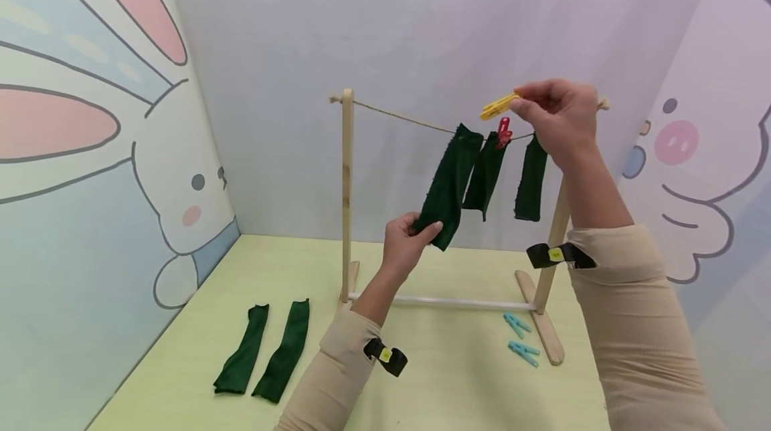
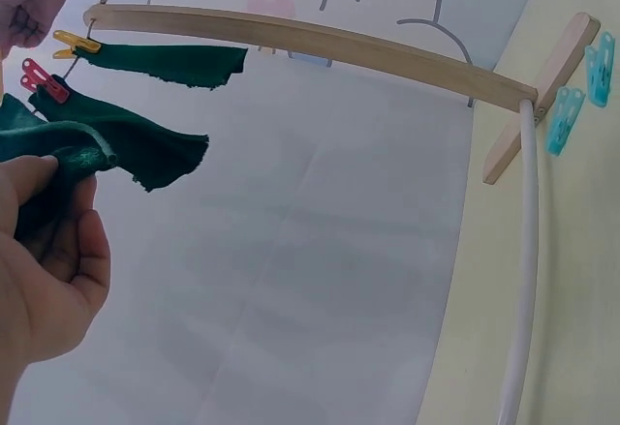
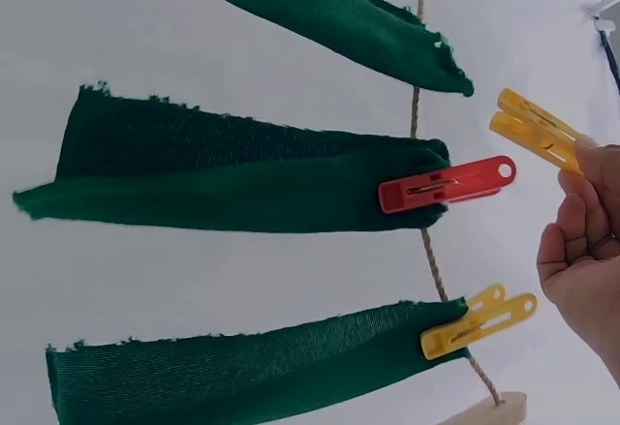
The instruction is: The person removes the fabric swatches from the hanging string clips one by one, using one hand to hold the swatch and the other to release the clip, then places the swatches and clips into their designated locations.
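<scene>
My left hand (image 1: 402, 247) pinches the lower part of a dark green cloth strip (image 1: 450, 180) between thumb and fingers. Its upper end laps over the rope (image 1: 406, 119) in the head and right wrist views. In my right hand (image 1: 563, 116), thumb and fingertips grip a yellow clothespin (image 3: 536, 133) by one end, just beyond the rope in the right wrist view. A red clothespin (image 3: 441, 186) fastens a second green strip (image 3: 242, 188) to the rope. Farther right, another yellow clothespin (image 3: 475, 326) holds a third strip (image 1: 531, 180).
Two green strips (image 1: 242, 351) (image 1: 283, 352) lie on the pale yellow table (image 1: 162, 377) at left. Two light blue clothespins (image 1: 518, 324) (image 1: 524, 353) lie beside the rack's right foot (image 1: 548, 337). Wooden posts (image 1: 347, 197) hold the rope; a white bar (image 1: 458, 302) joins them below.
</scene>
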